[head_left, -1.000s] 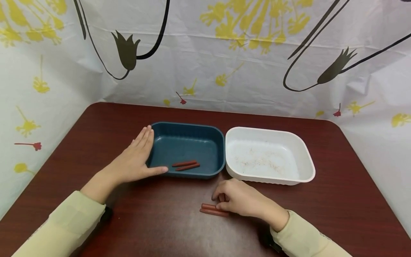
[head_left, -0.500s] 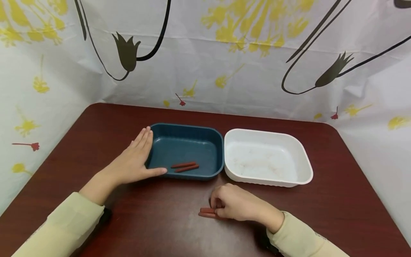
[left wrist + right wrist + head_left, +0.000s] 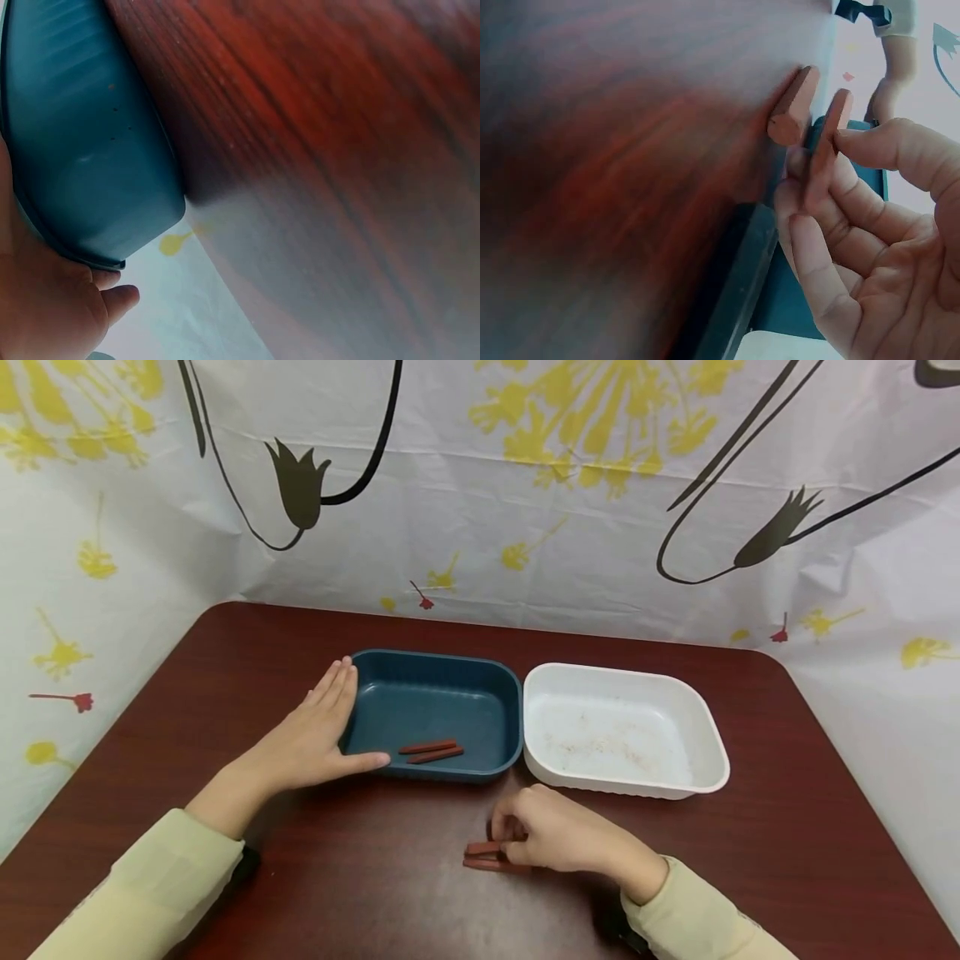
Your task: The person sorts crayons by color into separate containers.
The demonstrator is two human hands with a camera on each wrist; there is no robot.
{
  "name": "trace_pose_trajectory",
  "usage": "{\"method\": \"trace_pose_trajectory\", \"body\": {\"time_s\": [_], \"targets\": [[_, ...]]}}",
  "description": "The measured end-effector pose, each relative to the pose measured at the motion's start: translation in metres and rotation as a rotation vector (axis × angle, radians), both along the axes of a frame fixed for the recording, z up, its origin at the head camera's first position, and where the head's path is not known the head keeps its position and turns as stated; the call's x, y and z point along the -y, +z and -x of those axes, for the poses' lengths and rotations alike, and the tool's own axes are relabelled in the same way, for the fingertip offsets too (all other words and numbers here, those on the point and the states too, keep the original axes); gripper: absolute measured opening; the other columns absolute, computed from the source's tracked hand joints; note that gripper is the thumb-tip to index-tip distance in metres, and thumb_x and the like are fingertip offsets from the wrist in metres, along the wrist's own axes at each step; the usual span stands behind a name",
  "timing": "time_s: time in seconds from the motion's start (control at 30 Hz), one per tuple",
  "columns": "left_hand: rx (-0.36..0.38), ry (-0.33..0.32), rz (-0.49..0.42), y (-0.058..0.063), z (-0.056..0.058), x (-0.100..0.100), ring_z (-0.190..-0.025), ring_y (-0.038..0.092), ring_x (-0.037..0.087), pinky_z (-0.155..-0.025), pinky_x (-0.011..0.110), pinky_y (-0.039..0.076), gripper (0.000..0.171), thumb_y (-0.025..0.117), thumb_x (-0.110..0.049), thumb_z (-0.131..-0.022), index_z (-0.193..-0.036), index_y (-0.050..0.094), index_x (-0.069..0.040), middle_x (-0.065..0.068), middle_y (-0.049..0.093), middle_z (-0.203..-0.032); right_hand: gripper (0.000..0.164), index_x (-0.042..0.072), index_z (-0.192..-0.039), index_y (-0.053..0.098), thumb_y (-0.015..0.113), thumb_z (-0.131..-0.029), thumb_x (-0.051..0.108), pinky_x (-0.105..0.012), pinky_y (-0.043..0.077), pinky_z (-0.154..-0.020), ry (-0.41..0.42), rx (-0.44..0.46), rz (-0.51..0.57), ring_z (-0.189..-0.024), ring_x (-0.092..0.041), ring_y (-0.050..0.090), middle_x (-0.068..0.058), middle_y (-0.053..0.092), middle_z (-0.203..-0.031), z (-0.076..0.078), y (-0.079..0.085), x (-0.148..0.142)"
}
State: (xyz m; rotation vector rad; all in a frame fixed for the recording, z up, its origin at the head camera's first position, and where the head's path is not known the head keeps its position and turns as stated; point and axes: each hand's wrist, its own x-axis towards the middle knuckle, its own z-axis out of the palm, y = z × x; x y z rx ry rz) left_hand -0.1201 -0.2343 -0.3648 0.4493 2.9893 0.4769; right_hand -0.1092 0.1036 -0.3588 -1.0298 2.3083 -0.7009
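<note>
Loose stick (image 3: 795,105) near right grip (image 3: 558,833) — blue tray (image 3: 435,702), white tray (image 3: 607,710), cloth (image 3: 435,502) beyond

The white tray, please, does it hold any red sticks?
No, the white tray shows only specks, while two red sticks lie in the teal tray.

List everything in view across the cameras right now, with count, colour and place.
Table: 1, dark reddish brown, beneath trays and sticks.
Blue tray: 1, dark teal, on the table's left.
White tray: 1, white with brownish specks, right of the blue one.
Tray sticks: 2, reddish brown, inside the blue tray, near side.
Held stick: 1, reddish brown, in the right hand.
Loose stick: 1, reddish brown, beside the held one.
Dark bar: 1, blackish, low in the right wrist view, unidentified.
Patterned sheeting: count unclear, white with yellow, red and dark prints, around the table.
Sleeves: 2, pale yellow-green, both arms.
Left hand: 1, against the blue tray's left end.
Right hand: 1, before the trays.
</note>
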Motion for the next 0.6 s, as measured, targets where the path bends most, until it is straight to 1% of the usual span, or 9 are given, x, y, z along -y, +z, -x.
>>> {"method": "trace_pose_trajectory", "body": {"time_s": [0.23,0.47,0.6], "targets": [[0.016,0.004,0.011,0.000,-0.001,-0.001,-0.155,-0.004,0.036,-0.120,0.061,0.018,0.125,0.057,-0.078,-0.081,-0.157,-0.002,0.003,0.016,-0.008,-0.167,0.015,0.018,-0.084,0.067,0.070,-0.081,0.003,-0.018,0.046,-0.060,-0.006,-0.014,0.066,-0.065,0.001,0.050,0.013,0.059,-0.076,-0.001,0.002,0.000],[0.020,0.012,0.007,0.000,-0.001,-0.001,-0.156,-0.004,0.035,-0.120,0.061,0.017,0.125,0.057,-0.078,-0.081,-0.157,-0.002,0.002,0.016,-0.008,-0.167,0.014,0.020,-0.085,0.067,0.070,-0.083,0.006,-0.018,0.045,-0.058,-0.017,-0.020,0.115,-0.063,0.000,0.049,0.013,0.058,-0.075,0.001,0.008,0.005],[0.015,0.011,0.005,0.000,0.000,-0.001,-0.156,-0.005,0.035,-0.120,0.061,0.017,0.125,0.056,-0.079,-0.081,-0.158,-0.002,0.002,0.015,-0.008,-0.167,0.016,0.021,-0.087,0.067,0.071,-0.084,0.005,-0.017,0.046,-0.059,-0.006,-0.052,0.143,-0.066,-0.002,0.051,0.014,0.061,-0.078,0.001,0.012,0.009]]}}
